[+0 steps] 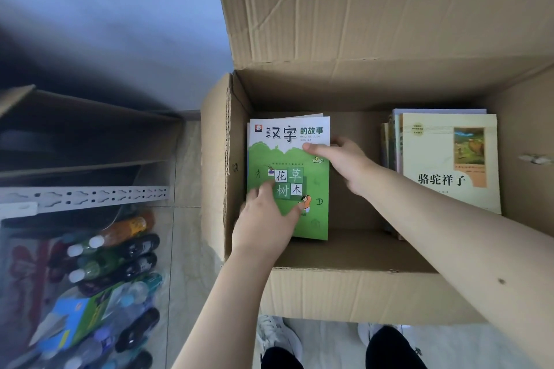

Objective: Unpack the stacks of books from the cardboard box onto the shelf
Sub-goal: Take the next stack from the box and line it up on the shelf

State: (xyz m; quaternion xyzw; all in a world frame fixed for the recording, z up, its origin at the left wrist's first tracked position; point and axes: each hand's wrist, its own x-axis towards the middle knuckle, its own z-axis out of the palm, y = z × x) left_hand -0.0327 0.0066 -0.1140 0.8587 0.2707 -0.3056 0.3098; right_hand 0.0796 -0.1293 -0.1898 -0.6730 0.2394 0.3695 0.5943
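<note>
An open cardboard box stands on the floor in front of me. Inside at its left lies a stack topped by a green and white book. My left hand grips the stack's left edge, thumb on the cover. My right hand holds the right edge, thumb lying over the cover and fingers hidden behind the edge. At the box's right stands a second stack topped by a cream book. The shelf, with a white perforated metal rail, is at the left.
Under the shelf rail lie several drink bottles and a blue-green carton in clear wrap. The box's tall back flap stands upright. A tiled floor strip runs between shelf and box. My shoes are below the box.
</note>
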